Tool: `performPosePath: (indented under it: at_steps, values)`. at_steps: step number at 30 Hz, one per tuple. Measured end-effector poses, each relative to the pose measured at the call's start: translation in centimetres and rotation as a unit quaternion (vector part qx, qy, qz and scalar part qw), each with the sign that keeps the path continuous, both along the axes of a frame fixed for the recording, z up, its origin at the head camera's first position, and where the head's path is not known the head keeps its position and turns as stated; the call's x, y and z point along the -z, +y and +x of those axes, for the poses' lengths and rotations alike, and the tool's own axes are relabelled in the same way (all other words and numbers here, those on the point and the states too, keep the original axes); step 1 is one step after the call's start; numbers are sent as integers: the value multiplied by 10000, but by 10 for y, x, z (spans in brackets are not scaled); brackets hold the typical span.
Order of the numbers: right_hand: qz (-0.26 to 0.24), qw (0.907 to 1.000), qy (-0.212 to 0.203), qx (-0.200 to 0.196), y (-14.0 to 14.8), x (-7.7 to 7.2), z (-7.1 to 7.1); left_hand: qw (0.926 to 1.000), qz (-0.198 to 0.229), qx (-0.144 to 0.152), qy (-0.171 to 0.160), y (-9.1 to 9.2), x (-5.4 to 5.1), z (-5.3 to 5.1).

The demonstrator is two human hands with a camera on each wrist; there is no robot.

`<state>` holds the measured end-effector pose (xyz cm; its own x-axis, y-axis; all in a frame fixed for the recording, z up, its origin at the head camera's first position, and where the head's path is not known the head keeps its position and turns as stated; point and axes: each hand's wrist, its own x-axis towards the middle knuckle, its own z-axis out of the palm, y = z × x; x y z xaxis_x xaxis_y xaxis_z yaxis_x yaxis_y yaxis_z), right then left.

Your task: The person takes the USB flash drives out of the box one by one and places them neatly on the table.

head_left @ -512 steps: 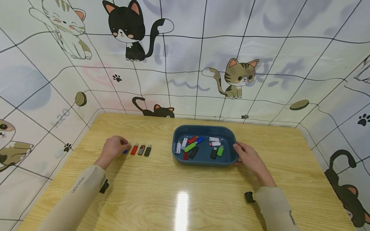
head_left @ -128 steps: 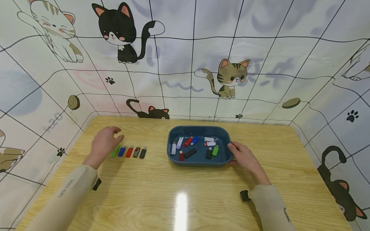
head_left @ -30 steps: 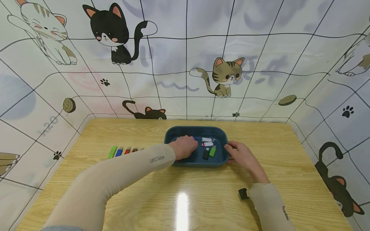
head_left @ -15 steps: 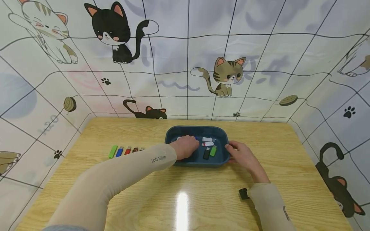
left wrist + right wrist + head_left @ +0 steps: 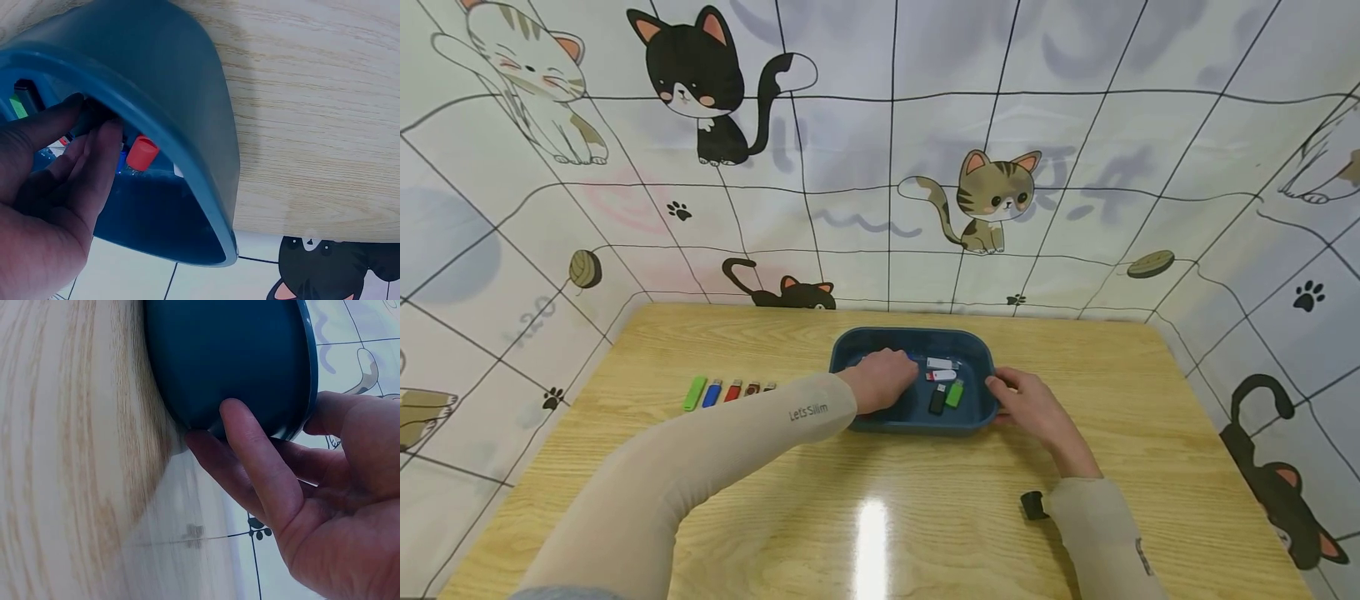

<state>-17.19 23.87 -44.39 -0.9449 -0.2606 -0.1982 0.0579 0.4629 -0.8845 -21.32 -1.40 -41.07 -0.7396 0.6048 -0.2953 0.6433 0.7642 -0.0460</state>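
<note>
My left hand [image 5: 882,382] reaches down into the left half of a dark blue tray [image 5: 910,427]. In the left wrist view its thumb and fingers pinch a black USB stick [image 5: 92,117], partly hidden by the fingers. A red USB stick [image 5: 143,154] lies just beyond the fingertips. My right hand [image 5: 1037,412] holds the tray's right end; in the right wrist view the thumb is at the rim and the fingers lie against the outer wall. White [image 5: 942,364], black [image 5: 937,399] and green USB sticks [image 5: 954,393] lie in the tray's right half.
Left of the tray, a row of USB sticks lies on the wooden table [image 5: 970,517]: green [image 5: 695,393], blue [image 5: 712,393], red [image 5: 733,390] and others partly covered by the left sleeve [image 5: 737,442]. A cat-patterned sheet [image 5: 865,208] stands behind the table.
Since the oldest frame, a green USB stick has left the tray and joined the row's left end. My left hand then moved right into the tray. Over the last second both hands barely move.
</note>
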Motion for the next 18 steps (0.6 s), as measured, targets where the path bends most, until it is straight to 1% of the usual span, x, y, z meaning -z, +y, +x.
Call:
performPosePath:
  at_steps: [9,13,18]
  values:
    - [-42,10000,-33,-25,-1,1,-1,9993,380,-10,54,-1,-4,3]
    - [-101,9999,-40,-80,0,1,-1,9984,550,-20,110,-2,-8,4]
    - [-99,9999,-18,-67,0,2,-1,9970,766,-17,95,0,-16,8]
